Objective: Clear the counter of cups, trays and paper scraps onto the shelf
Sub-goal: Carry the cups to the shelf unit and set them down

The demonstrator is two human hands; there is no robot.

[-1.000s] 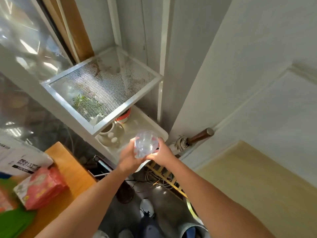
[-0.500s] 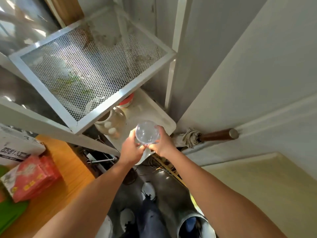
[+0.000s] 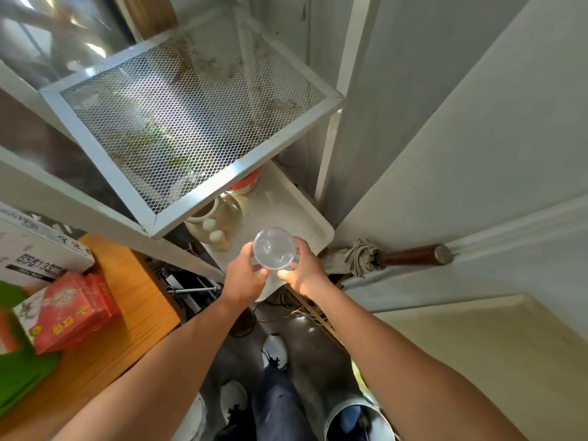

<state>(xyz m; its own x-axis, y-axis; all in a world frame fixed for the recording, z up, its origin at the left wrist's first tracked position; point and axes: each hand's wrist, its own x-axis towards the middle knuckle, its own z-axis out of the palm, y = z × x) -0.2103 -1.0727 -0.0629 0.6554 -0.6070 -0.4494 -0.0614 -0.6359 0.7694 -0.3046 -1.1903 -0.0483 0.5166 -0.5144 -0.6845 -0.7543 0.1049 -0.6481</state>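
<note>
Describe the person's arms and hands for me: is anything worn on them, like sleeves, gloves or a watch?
Both arms are bare along all that shows, with no sleeve in view. The left hand and right hand are bare too: no gloves, and no watch, bracelet or ring that I can see. No markings show either.

Left hand [image 3: 243, 276], right hand [image 3: 303, 268] — holding clear cup [image 3: 273, 248].

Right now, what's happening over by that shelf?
A person grips a clear cup between the left hand and the right hand, over the front of the white tray that sits below the mesh shelf. A glass jar and a red-and-white tub sit on that tray.
</note>
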